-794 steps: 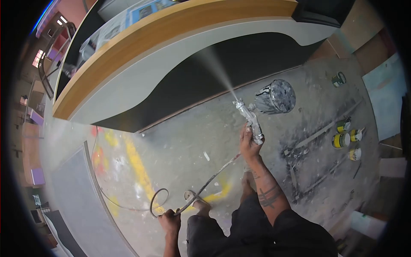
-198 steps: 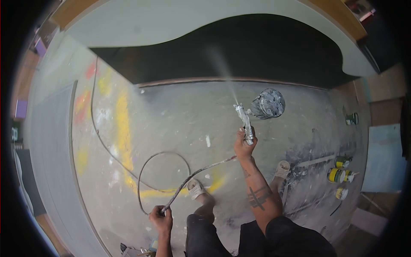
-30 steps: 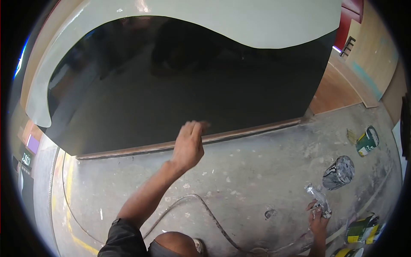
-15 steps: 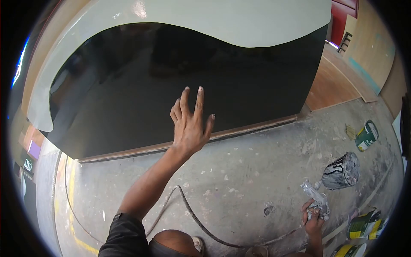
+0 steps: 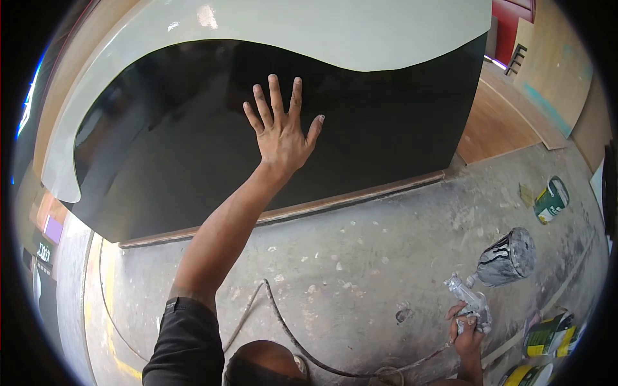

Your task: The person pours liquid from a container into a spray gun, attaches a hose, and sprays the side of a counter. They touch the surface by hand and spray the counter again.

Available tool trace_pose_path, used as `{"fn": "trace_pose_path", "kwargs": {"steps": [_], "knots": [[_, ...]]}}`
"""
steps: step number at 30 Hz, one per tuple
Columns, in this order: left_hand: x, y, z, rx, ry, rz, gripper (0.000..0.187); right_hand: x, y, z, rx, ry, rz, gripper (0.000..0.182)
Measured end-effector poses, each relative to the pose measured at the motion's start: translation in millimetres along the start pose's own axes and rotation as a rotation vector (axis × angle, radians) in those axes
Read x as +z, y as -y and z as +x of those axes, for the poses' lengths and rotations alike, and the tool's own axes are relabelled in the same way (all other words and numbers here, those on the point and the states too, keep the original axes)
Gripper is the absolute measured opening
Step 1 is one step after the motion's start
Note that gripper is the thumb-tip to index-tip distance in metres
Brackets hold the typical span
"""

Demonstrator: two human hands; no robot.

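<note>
My left hand (image 5: pixel 281 137) reaches forward with its fingers spread wide, overlapping the glossy black panel (image 5: pixel 174 141) and holding nothing. A white, wavy-edged section (image 5: pixel 360 32) borders the black area along the top and left. At the lower right, my right hand (image 5: pixel 466 325) is wrapped round a paint-smeared spray gun (image 5: pixel 473 301). The gun's cup (image 5: pixel 508 258), streaked with black paint, sticks out to the upper right. A dark hose (image 5: pixel 293 328) runs across the floor towards the gun.
Paint cans stand at the right: a green one (image 5: pixel 552 199) farther back and a yellow-labelled one (image 5: pixel 547 336) nearer me. Brown boards (image 5: pixel 499 125) lie beyond the panel's right end. The concrete floor (image 5: pixel 360 257) is speckled with paint.
My left hand has moved up and forward across the black panel, its fingers now straighter and more spread. The spray gun in my right hand has shifted slightly left.
</note>
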State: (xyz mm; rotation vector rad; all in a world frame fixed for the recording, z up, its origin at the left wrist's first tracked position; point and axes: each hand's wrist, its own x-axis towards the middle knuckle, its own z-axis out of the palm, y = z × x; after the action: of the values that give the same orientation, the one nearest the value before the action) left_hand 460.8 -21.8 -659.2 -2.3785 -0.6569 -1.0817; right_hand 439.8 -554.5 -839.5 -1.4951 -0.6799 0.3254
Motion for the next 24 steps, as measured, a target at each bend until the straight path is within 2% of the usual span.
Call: {"fn": "trace_pose_path", "kwargs": {"steps": [2, 5, 8, 10, 18, 21, 23, 24], "knots": [[4.3, -1.3, 3.3, -0.001, -0.018, -0.021, 0.08, 17.0, 36.6, 7.6, 0.116, -0.121, 0.041, 0.074], [8.3, -3.9, 8.0, 0.006, -0.033, -0.031, 0.081, 15.6, 56.3, 20.9, 0.069, -0.027, 0.027, 0.076], [13.2, -5.9, 10.0, -0.015, -0.044, -0.058, 0.083, 26.2, 68.3, 27.7, 0.098, -0.123, 0.117, 0.077], [15.5, -6.9, 10.0, -0.038, 0.025, -0.027, 0.084, 27.3, 70.4, 30.9, 0.082, -0.121, 0.157, 0.078], [12.0, -9.5, 10.5, -0.011, 0.008, -0.01, 0.084, 11.8, 62.0, 24.5, 0.086, -0.109, 0.139, 0.083], [13.4, -7.6, 11.8, -0.023, 0.005, -0.005, 0.084, 13.0, 55.5, 20.8, -0.004, -0.095, 0.22, 0.085], [15.4, -6.6, 11.0, -0.032, 0.003, -0.013, 0.084, 18.9, 48.9, 15.7, 0.044, -0.304, 0.285, 0.084], [16.4, -6.1, 10.5, -0.028, 0.009, -0.006, 0.085, 20.0, 54.3, 17.8, 0.044, -0.305, 0.284, 0.084]]}}
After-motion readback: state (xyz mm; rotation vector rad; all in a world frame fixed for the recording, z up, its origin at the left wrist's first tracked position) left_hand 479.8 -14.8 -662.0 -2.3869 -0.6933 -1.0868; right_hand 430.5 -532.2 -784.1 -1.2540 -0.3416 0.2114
